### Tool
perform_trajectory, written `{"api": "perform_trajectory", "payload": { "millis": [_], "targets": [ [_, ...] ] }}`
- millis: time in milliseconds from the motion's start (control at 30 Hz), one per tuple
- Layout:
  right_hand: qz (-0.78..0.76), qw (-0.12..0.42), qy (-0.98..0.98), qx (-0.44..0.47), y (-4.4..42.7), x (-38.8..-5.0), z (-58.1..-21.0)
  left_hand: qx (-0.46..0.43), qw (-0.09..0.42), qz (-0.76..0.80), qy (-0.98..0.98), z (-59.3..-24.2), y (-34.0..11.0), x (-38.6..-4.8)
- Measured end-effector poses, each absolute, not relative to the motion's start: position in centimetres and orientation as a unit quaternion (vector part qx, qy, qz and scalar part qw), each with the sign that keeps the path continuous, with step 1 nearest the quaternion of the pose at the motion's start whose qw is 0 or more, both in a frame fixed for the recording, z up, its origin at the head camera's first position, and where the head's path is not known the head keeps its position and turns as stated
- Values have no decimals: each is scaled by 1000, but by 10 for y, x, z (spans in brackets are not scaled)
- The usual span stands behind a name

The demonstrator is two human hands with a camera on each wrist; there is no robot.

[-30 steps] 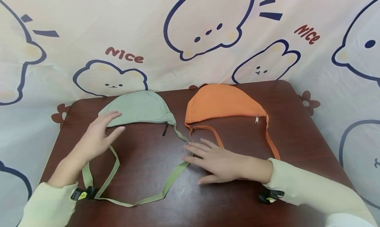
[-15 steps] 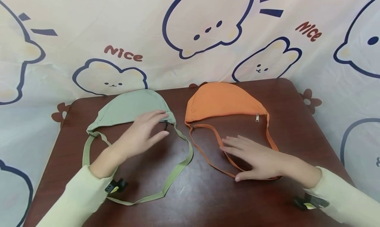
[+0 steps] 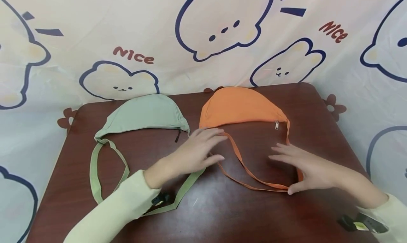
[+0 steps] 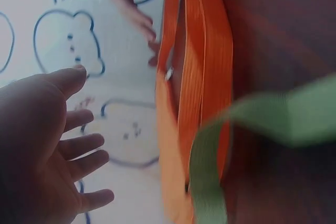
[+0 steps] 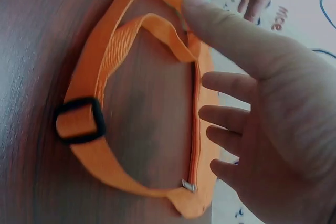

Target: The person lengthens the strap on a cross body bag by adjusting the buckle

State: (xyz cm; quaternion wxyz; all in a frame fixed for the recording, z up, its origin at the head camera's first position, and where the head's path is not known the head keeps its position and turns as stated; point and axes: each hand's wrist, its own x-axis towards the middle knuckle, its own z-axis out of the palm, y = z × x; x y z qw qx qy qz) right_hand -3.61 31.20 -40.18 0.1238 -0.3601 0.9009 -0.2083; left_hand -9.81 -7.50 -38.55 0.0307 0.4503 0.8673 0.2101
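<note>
Two half-moon waist bags lie on the table: a pale green one (image 3: 146, 112) at left and an orange one (image 3: 241, 107) at right. My left hand (image 3: 197, 151) hovers between them, fingers extended, above the green strap (image 3: 187, 188) and near the orange strap (image 3: 236, 149). Over the right end of the orange strap is my right hand (image 3: 305, 167), fingers spread and holding nothing. In the right wrist view, a black slider buckle (image 5: 81, 120) sits on that strap. The left wrist view shows the left hand (image 4: 42, 150) apart from both straps.
A dark brown table (image 3: 222, 218) carries both bags. Behind it and at its sides hangs a white cloth (image 3: 197, 73) with cartoon bears. A black zipper pull (image 3: 178, 135) hangs from the green bag, a silver one (image 3: 277, 125) from the orange bag.
Both hands have swept rightward. The left hand went from beside the green bag to the gap between the bags, the right from the middle to the orange strap's right end. Both bags stay put.
</note>
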Motion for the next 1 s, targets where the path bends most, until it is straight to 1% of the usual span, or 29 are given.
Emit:
{"api": "perform_trajectory", "payload": {
  "millis": [167, 467, 533, 667, 733, 900, 1000],
  "targets": [
    [-222, 152, 904, -332, 326, -34, -405, 478, 36, 179, 859, -396, -43, -85],
    [-254, 178, 897, -314, 352, -31, -419, 519, 66, 138, 841, -414, 17, -57],
    [-245, 168, 899, -322, 356, -30, -422, 530, 75, 132, 835, -418, 28, -51],
    [-228, 130, 903, -339, 360, -29, -429, 541, 90, 114, 828, -423, 47, -43],
    [-227, 127, 905, -336, 360, -29, -431, 539, 92, 103, 831, -426, 54, -40],
    [-235, 178, 908, -297, 358, -31, -430, 514, 107, 72, 848, -431, 65, -38],
    [-233, 191, 910, -285, 357, -32, -430, 504, 128, 61, 852, -432, 70, -38]
  ]
}}
